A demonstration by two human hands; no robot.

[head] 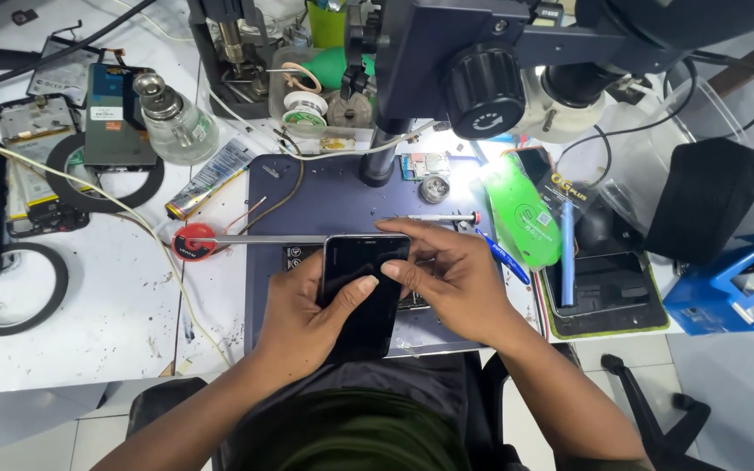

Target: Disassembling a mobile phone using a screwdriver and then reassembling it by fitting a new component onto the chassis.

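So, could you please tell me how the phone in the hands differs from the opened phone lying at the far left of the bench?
The held phone is closed, showing a plain black face; the left phone lies open, its insides exposed. The held phone is gripped by the left hand with the right hand on its top edge; the left phone lies untouched on the white bench. The held phone is over the dark mat. Both are slim rectangles.

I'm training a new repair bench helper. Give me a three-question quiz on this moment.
1. True or false: both hands grip the black phone.
2. What lies on the mat just beyond the phone? A) a screwdriver B) a hammer
3. Which hand has its thumb across the phone's face?

Key: 1 true, the right hand too. 2 A, the screwdriver. 3 the left hand.
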